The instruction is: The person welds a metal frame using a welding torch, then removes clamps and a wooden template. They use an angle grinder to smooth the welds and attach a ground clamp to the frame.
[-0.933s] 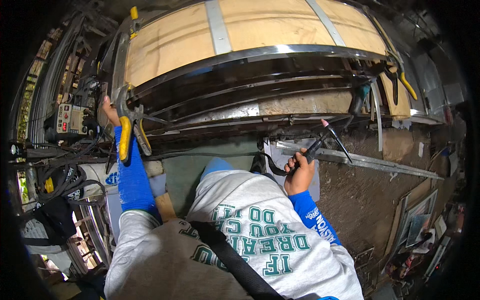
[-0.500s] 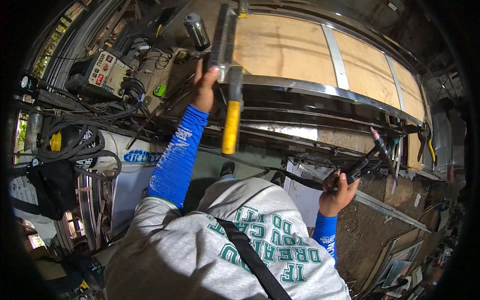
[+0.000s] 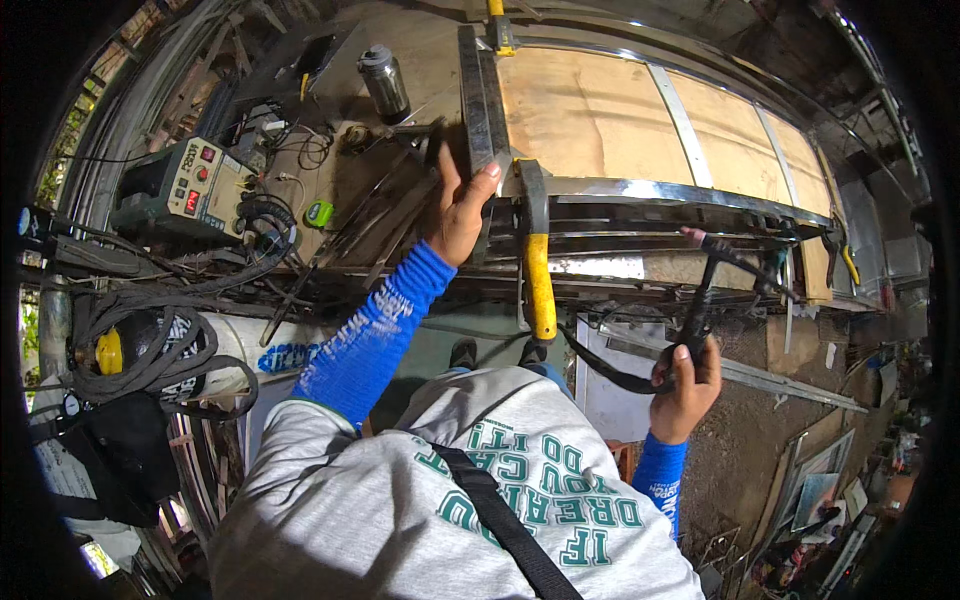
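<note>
My left hand is closed around the near end of a dark square metal tube. Its thumb presses on the right side and a finger lies along the left. This tube runs along the left end of a shiny metal frame backed with plywood. A clamp with a yellow handle grips the frame's near corner, just right of that hand. Gripped in my right hand is a black TIG welding torch, its pinkish nozzle pointing up-left, below the frame's near rail and apart from it.
A second clamp sits at the far left corner. On the bench to the left stand a dark bottle, a welding machine and a green tape measure. Coiled cables lie over a gas cylinder.
My right hand has brought the torch left and closer to the frame, with its nozzle turned further left. My left hand stays at the tube's end while the whole view has shifted.
</note>
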A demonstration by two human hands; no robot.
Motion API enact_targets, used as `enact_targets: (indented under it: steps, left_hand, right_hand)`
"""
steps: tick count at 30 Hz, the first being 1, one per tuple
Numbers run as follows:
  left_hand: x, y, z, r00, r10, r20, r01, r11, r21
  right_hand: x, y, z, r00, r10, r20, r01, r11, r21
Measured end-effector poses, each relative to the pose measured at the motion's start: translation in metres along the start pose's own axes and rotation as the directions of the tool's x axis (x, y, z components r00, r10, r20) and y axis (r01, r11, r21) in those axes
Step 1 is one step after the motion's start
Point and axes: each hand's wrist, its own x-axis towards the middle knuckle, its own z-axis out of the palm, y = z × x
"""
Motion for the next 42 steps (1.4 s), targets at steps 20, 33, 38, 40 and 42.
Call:
enact_targets:
  steps: [20,33,38,40,42]
  left_hand:
    - [-0.116,0.034,0.059,0.792,-0.610,0.038,0.611,0.792,-0.011]
    - [-0.157,0.058,0.070,0.746,-0.665,0.040,0.664,0.747,0.042]
    - [-0.200,0.033,0.026,0.789,-0.609,0.080,0.372,0.577,0.727]
    - [-0.206,0.032,0.010,0.777,-0.626,0.061,0.333,0.491,0.805]
    - [-0.217,0.021,-0.011,0.670,-0.720,-0.177,0.653,0.460,0.602]
  right_hand:
    - [0.078,0.007,0.013,0.959,0.080,0.271,-0.169,0.931,0.323]
    - [0.119,0.037,-0.014,0.902,0.094,0.422,-0.232,0.929,0.289]
    - [0.125,0.036,-0.020,0.881,0.074,0.467,-0.221,0.938,0.268]
    - [0.123,0.039,-0.026,0.879,0.100,0.467,-0.237,0.940,0.246]
    - [0.121,0.043,-0.039,0.842,0.104,0.530,-0.258,0.940,0.225]
